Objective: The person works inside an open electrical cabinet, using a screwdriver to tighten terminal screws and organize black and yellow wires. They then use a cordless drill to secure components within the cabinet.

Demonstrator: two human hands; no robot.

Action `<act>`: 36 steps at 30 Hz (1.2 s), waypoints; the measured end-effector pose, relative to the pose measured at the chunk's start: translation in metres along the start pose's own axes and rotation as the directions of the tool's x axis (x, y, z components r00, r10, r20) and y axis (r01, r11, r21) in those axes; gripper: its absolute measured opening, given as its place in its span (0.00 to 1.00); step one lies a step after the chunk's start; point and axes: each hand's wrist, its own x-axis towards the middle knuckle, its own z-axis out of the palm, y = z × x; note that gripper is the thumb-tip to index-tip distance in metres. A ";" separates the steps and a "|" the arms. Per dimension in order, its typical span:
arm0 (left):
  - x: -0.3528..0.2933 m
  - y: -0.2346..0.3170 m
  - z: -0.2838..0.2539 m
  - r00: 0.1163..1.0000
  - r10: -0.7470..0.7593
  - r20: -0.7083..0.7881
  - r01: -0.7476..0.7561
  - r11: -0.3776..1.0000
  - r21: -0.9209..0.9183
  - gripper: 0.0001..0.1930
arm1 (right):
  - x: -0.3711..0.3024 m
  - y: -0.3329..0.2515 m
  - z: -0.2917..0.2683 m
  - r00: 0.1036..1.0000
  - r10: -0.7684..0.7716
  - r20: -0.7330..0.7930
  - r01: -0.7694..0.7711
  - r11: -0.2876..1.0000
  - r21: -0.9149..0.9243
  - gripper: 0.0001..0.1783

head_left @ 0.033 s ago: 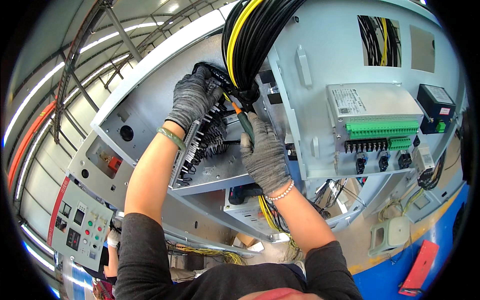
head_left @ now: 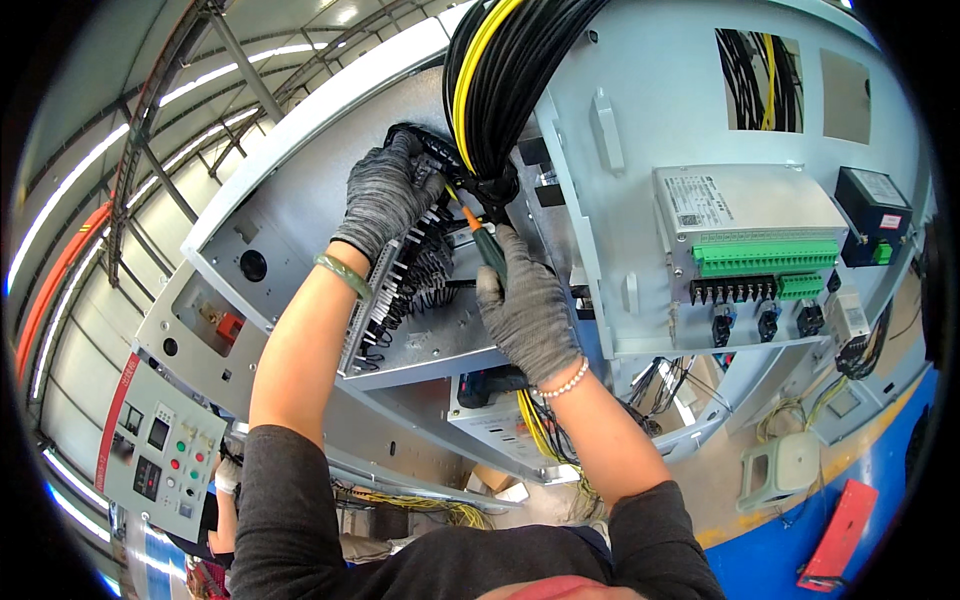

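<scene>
Gray knit gloves cover both of my hands. My left hand (head_left: 385,200) is closed at the upper end of a terminal row (head_left: 385,290), its fingertips on black wires (head_left: 432,143) that branch from a thick bundle. In my right hand (head_left: 530,310) is a screwdriver (head_left: 488,245) with a green and orange handle, its shaft angled up and left toward the terminals beside my left fingers. The screwdriver's tip is hard to make out among the wires. The thick black and yellow wire bundle (head_left: 530,75) hangs down from above, bound together just above the screwdriver.
On the right, an open cabinet door (head_left: 620,130) carries a module with green connectors (head_left: 765,255). A power drill (head_left: 490,385) rests below the terminals. A stool (head_left: 785,468) and a red metal piece (head_left: 840,535) stand lower right. Another person's gloved hand (head_left: 228,472) shows behind a control panel (head_left: 165,450).
My right hand and the screwdriver handle have shifted very slightly, with the thumb a little farther left. My left hand stays in place.
</scene>
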 end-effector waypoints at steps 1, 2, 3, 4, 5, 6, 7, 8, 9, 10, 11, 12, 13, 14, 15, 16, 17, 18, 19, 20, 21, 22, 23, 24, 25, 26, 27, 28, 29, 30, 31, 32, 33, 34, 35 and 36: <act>0.001 0.001 0.000 1.000 0.003 -0.004 -0.003 1.000 -0.015 0.25 | 0.003 0.005 0.004 0.999 -0.014 -0.031 0.017 0.996 0.086 0.25; 0.002 0.002 0.000 1.000 0.007 -0.011 -0.007 0.999 -0.031 0.25 | 0.006 0.017 0.012 0.998 -0.027 -0.065 0.037 0.985 0.168 0.25; 0.004 0.003 0.000 1.000 0.011 -0.017 -0.012 0.999 -0.048 0.25 | 0.008 0.027 0.020 0.994 -0.037 -0.100 0.061 0.967 0.248 0.25; 0.004 0.003 0.000 1.000 0.002 -0.010 -0.002 0.999 -0.043 0.25 | 0.008 0.033 0.027 0.989 -0.059 -0.134 0.093 0.960 0.263 0.25; 0.004 0.004 0.001 1.000 -0.006 -0.006 0.006 0.999 -0.043 0.25 | 0.007 0.040 0.034 0.982 -0.082 -0.170 0.127 0.954 0.272 0.25; 0.004 0.004 0.001 1.000 -0.014 -0.003 0.014 0.999 -0.042 0.25 | 0.005 0.045 0.040 0.973 -0.105 -0.207 0.162 0.946 0.280 0.25; 0.002 0.002 0.002 1.000 -0.015 -0.015 0.015 0.999 -0.048 0.25 | 0.003 0.044 0.043 0.963 -0.125 -0.241 0.195 0.936 0.294 0.25; 0.000 0.000 0.002 0.999 -0.016 -0.028 0.015 0.998 -0.053 0.26 | 0.001 0.042 0.043 0.968 -0.117 -0.220 0.182 0.936 0.302 0.25; -0.001 -0.001 0.002 0.999 -0.016 -0.040 0.014 0.998 -0.058 0.27 | 0.000 0.043 0.045 0.959 -0.153 -0.237 0.215 0.941 0.261 0.25; -0.001 0.000 0.002 0.999 -0.019 -0.038 0.016 0.997 -0.073 0.27 | 0.000 0.046 0.047 0.948 -0.190 -0.255 0.247 0.945 0.213 0.26; -0.001 0.002 0.000 0.999 -0.020 -0.037 0.017 0.996 -0.087 0.28 | 0.001 0.048 0.047 0.935 -0.227 -0.272 0.278 0.946 0.164 0.26; 0.001 0.005 -0.001 0.999 -0.021 -0.035 0.018 0.995 -0.101 0.28 | 0.003 0.050 0.045 0.937 -0.231 -0.262 0.276 0.950 0.148 0.26; 0.000 0.005 0.000 0.998 -0.045 -0.041 0.040 0.993 -0.115 0.29 | 0.002 0.049 0.044 0.941 -0.233 -0.246 0.272 0.953 0.136 0.26; 0.000 0.007 0.001 0.997 -0.068 -0.048 0.061 0.990 -0.130 0.29 | 0.001 0.047 0.041 0.944 -0.234 -0.231 0.268 0.956 0.124 0.26; 0.000 0.008 0.002 0.995 -0.090 -0.054 0.081 0.986 -0.144 0.30 | -0.001 0.045 0.036 0.956 -0.211 -0.202 0.238 0.964 0.119 0.26; -0.001 0.009 0.005 0.991 -0.123 -0.045 0.114 0.980 -0.165 0.29 | -0.004 0.039 0.025 0.969 -0.184 -0.168 0.204 0.973 0.111 0.26; -0.001 0.009 0.009 0.989 -0.128 -0.070 0.115 0.978 -0.172 0.29 | -0.008 0.036 0.021 0.979 -0.156 -0.134 0.170 0.980 0.101 0.25; 0.000 0.008 0.013 0.987 -0.134 -0.094 0.116 0.977 -0.179 0.28 | -0.010 0.039 0.024 0.964 -0.187 -0.186 0.207 0.974 0.092 0.23; 0.001 0.008 0.016 0.983 -0.137 -0.121 0.114 0.976 -0.185 0.28 | -0.011 0.035 0.021 0.975 -0.153 -0.158 0.167 0.983 0.076 0.23; 0.002 0.008 0.017 0.983 -0.135 -0.126 0.112 0.979 -0.171 0.27 | -0.011 0.028 0.015 0.984 -0.118 -0.130 0.127 0.990 0.059 0.23; 0.000 0.007 0.020 0.981 -0.124 -0.152 0.099 0.982 -0.161 0.27 | -0.010 0.024 0.012 0.991 -0.083 -0.102 0.087 0.995 0.040 0.23; 0.001 0.006 0.022 0.977 -0.106 -0.184 0.079 0.986 -0.145 0.27 | -0.007 0.025 0.014 0.974 -0.152 -0.171 0.160 0.987 0.034 0.23; 0.001 0.005 0.023 0.973 -0.087 -0.215 0.061 0.990 -0.128 0.27 | -0.005 0.028 0.015 0.978 -0.144 -0.149 0.155 0.985 0.070 0.23; -0.001 0.002 0.025 0.967 -0.071 -0.245 0.039 0.990 -0.133 0.26 | -0.004 0.030 0.016 0.983 -0.137 -0.126 0.150 0.983 0.105 0.23; -0.002 0.000 0.026 0.964 -0.071 -0.258 0.037 0.990 -0.136 0.25 | -0.001 0.033 0.016 0.986 -0.134 -0.102 0.147 0.980 0.136 0.23; -0.004 -0.002 0.028 0.960 -0.073 -0.271 0.036 0.990 -0.139 0.24 | 0.001 0.036 0.016 0.982 -0.154 -0.112 0.172 0.970 0.171 0.23; -0.005 -0.003 0.028 0.956 -0.074 -0.283 0.035 0.989 -0.141 0.23 | 0.004 0.038 0.016 0.977 -0.173 -0.123 0.196 0.959 0.205 0.23; -0.007 0.000 0.027 0.943 -0.073 -0.324 0.021 0.986 -0.163 0.21 | 0.007 0.039 0.016 0.972 -0.191 -0.135 0.219 0.946 0.239 0.23; -0.008 0.000 0.028 0.942 -0.066 -0.329 0.002 0.982 -0.190 0.21 | 0.010 0.039 0.015 0.968 -0.204 -0.144 0.231 0.951 0.207 0.23; -0.008 0.000 0.029 0.941 -0.058 -0.333 -0.016 0.976 -0.216 0.20 | 0.013 0.037 0.015 0.964 -0.217 -0.152 0.243 0.954 0.175 0.23; -0.009 -0.002 0.029 0.940 -0.054 -0.337 -0.029 0.971 -0.236 0.19 | 0.014 0.034 0.016 0.960 -0.231 -0.156 0.254 0.956 0.149 0.23; -0.010 -0.005 0.032 0.920 -0.053 -0.388 -0.060 0.960 -0.274 0.22 | 0.015 0.032 0.016 0.963 -0.225 -0.146 0.246 0.958 0.148 0.23; -0.010 -0.008 0.031 0.924 -0.039 -0.381 -0.069 0.962 -0.265 0.22 | 0.016 0.030 0.017 0.966 -0.219 -0.135 0.238 0.960 0.147 0.23; -0.010 -0.005 0.029 0.927 -0.026 -0.373 -0.080 0.961 -0.265 0.21 | 0.016 0.030 0.017 0.969 -0.211 -0.125 0.228 0.964 0.138 0.23; -0.010 -0.003 0.028 0.931 -0.013 -0.366 -0.091 0.960 -0.265 0.20 | 0.017 0.031 0.017 0.968 -0.214 -0.132 0.232 0.963 0.138 0.23; -0.011 -0.004 0.030 0.922 0.009 -0.386 -0.135 0.945 -0.299 0.19 | 0.017 0.031 0.016 0.966 -0.217 -0.139 0.236 0.962 0.138 0.23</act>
